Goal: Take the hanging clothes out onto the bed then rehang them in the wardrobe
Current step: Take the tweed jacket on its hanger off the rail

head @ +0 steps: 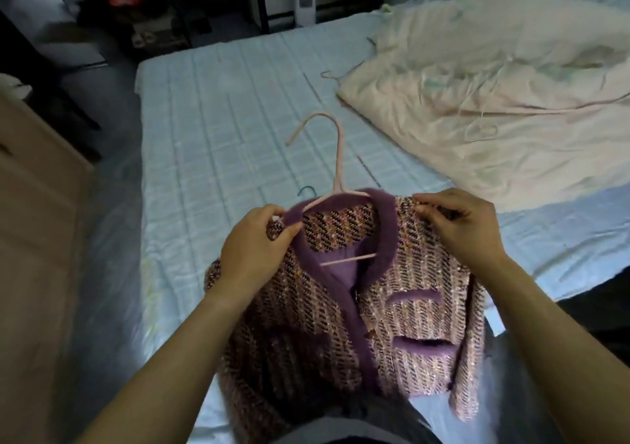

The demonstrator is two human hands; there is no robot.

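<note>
Head view: looking down over both forearms at a bed, with a jacket held up at the near edge.
Bed (221, 109): covered in a pale blue quilted sheet and running from the near edge to the far left.
Cream pile (494, 102): pale clothes heaped on the far right of the bed, with thin hanger wires and a pinkish hook showing among them.
Jacket (416, 310): pink-and-dark tweed with purple furry trim at the collar, front edge and two pocket slits. It is front side up over the near edge of the bed, with its collar toward the far side.
Arms: both bare forearms reach in from the near corners and angle inward toward the jacket's shoulders.
Left hand (255, 249): back of the hand up, with curled fingers pinching the left end of the collar and shoulder.
Right hand (467, 225): back of the hand up, with thumb and fingertips pinching the tweed at the right shoulder.
Hands together: set apart at either side of the collar, each gripping the jacket.
Hanger (337, 157): pink and inside the jacket's neck. Its hook sticks out toward the far left, and its lower bar shows through the open collar.
Green hook (306, 189): a small curve on the sheet just left of the collar.
</note>
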